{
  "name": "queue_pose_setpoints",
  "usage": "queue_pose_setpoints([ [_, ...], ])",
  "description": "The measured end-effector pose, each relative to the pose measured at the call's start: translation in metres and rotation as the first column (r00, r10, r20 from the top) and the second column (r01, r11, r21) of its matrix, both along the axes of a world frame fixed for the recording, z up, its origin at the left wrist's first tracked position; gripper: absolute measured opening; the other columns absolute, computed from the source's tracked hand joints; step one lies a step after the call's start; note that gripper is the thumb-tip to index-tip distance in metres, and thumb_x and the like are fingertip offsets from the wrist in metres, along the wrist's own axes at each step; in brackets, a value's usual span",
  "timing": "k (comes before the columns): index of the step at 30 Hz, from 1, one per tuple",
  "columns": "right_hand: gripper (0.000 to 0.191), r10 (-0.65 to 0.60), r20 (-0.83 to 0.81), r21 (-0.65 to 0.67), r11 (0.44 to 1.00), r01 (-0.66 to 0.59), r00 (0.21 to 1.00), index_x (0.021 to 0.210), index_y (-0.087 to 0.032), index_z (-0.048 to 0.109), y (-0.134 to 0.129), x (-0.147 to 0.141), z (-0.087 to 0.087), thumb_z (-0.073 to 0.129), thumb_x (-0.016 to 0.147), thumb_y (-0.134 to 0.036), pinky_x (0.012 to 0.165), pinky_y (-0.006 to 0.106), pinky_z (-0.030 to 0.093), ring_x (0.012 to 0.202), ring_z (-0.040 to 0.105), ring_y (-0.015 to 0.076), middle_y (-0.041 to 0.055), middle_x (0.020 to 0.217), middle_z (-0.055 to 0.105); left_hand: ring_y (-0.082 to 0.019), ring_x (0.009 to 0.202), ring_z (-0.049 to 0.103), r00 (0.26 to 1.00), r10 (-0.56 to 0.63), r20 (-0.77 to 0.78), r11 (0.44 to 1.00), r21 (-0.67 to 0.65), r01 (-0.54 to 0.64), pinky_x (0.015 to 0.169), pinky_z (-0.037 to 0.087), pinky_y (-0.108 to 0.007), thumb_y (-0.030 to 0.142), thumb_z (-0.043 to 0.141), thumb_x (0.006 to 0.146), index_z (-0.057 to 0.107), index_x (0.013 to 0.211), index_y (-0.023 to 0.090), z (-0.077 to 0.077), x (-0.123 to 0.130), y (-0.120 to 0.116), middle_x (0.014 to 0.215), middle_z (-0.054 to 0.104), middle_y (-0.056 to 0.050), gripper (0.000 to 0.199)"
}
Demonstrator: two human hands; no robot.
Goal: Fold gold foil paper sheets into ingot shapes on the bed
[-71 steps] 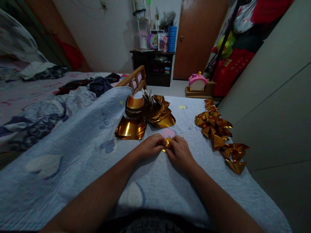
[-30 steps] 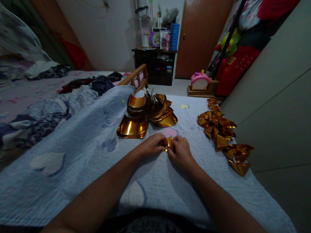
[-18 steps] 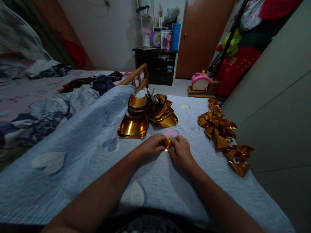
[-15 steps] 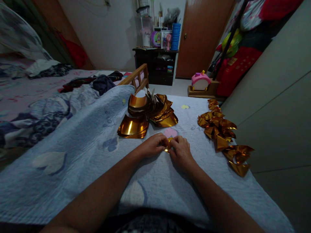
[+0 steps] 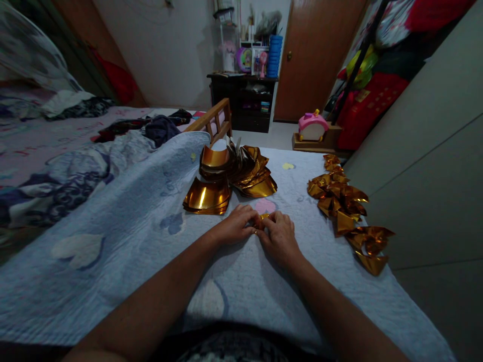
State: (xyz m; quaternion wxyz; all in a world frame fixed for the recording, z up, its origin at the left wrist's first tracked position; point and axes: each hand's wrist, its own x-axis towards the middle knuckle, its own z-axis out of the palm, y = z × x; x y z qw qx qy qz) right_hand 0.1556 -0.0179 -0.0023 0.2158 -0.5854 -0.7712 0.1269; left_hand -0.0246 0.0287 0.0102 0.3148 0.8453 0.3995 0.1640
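Observation:
Between my two hands is a small piece of gold foil paper (image 5: 264, 216), mostly covered by fingers. My left hand (image 5: 237, 224) is closed on its left side, thumb and fingertips pinching it. My right hand (image 5: 281, 234) grips the other side with bent fingers, its thumb close to the left one. Just beyond the hands lie fanned stacks of curved gold foil sheets (image 5: 208, 195). To the right, a row of folded gold foil pieces (image 5: 344, 202) runs along the bed's edge.
Everything rests on a pale blue quilt (image 5: 151, 281) with heart patterns. A wooden rail (image 5: 211, 120) stands past the stacks, and a grey cabinet (image 5: 426, 171) borders the right side. Rumpled clothes (image 5: 160, 131) lie at the left. A pink toy (image 5: 313, 125) sits beyond the bed.
The fingers have shifted slightly around the gold foil paper, and less of its lower part shows between the thumbs. The stacks and folded pieces stay put.

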Motion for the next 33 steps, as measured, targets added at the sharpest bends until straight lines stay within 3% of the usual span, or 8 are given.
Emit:
queue_pose_setpoints([
  [5, 0.019, -0.019, 0.040, 0.018, 1.000, 0.019, 0.999, 0.091, -0.022, 0.068, 0.001, -0.002, -0.001, 0.068, 0.091, -0.042, 0.085, 0.040, 0.037, 0.097, 0.049, 0.0276, 0.0093, 0.103, 0.059, -0.023, 0.103, 0.049, 1.000, 0.002, 0.021, 1.000, -0.003, -0.002, 0.093, 0.040, -0.036, 0.018, 0.068, 0.083, 0.064, 0.090, 0.020, 0.000, 0.001, 0.000, 0.097, 0.058, -0.003, 0.008],
  [11, 0.017, -0.015, 0.030, -0.025, 1.000, 0.016, 0.999, 0.102, -0.023, 0.065, 0.002, 0.001, 0.000, 0.069, 0.088, -0.033, 0.086, 0.039, 0.037, 0.099, 0.050, 0.0275, 0.0082, 0.106, 0.059, -0.023, 0.103, 0.049, 1.000, 0.007, 0.012, 1.000, -0.009, -0.007, 0.093, 0.039, -0.035, 0.013, 0.066, 0.081, 0.062, 0.087, 0.019, 0.000, 0.000, 0.000, 0.096, 0.057, -0.003, 0.010],
  [22, 0.041, 0.090, -0.060, -0.070, 0.993, -0.094, 0.994, 0.119, -0.031, 0.064, 0.004, 0.015, -0.001, 0.067, 0.082, -0.014, 0.089, 0.037, 0.040, 0.101, 0.051, 0.0244, 0.0057, 0.110, 0.057, -0.023, 0.102, 0.049, 1.000, -0.010, 0.010, 1.000, 0.004, 0.010, 0.093, 0.039, -0.035, 0.016, 0.064, 0.083, 0.062, 0.088, 0.020, -0.003, -0.002, 0.002, 0.096, 0.058, -0.003, 0.007],
  [27, 0.050, 0.161, -0.128, -0.111, 0.978, -0.175, 0.979, 0.124, -0.028, 0.062, 0.001, 0.022, 0.004, 0.062, 0.079, -0.008, 0.095, 0.039, 0.041, 0.108, 0.050, 0.0253, 0.0073, 0.114, 0.056, -0.024, 0.105, 0.049, 1.000, -0.023, 0.005, 1.000, 0.010, 0.023, 0.094, 0.040, -0.036, 0.015, 0.063, 0.083, 0.063, 0.090, 0.020, -0.003, -0.003, 0.002, 0.098, 0.058, -0.004, 0.009],
  [30, 0.052, 0.196, -0.211, -0.066, 0.975, -0.214, 0.958, 0.126, -0.025, 0.059, 0.003, 0.030, 0.003, 0.057, 0.078, -0.005, 0.097, 0.039, 0.043, 0.109, 0.051, 0.0243, 0.0081, 0.116, 0.055, -0.023, 0.106, 0.049, 1.000, -0.029, 0.005, 1.000, 0.007, 0.029, 0.096, 0.040, -0.036, 0.012, 0.061, 0.082, 0.062, 0.091, 0.020, -0.001, -0.004, 0.001, 0.099, 0.058, -0.004, 0.011],
  [33, 0.044, 0.130, -0.246, 0.013, 0.991, -0.131, 0.961, 0.120, -0.020, 0.059, 0.009, 0.038, -0.002, 0.051, 0.079, -0.004, 0.097, 0.040, 0.043, 0.109, 0.051, 0.0253, 0.0106, 0.113, 0.057, -0.023, 0.105, 0.050, 0.999, -0.034, 0.002, 0.999, 0.022, 0.034, 0.096, 0.041, -0.036, 0.011, 0.060, 0.082, 0.062, 0.091, 0.020, -0.001, -0.005, 0.001, 0.099, 0.058, -0.004, 0.013],
])
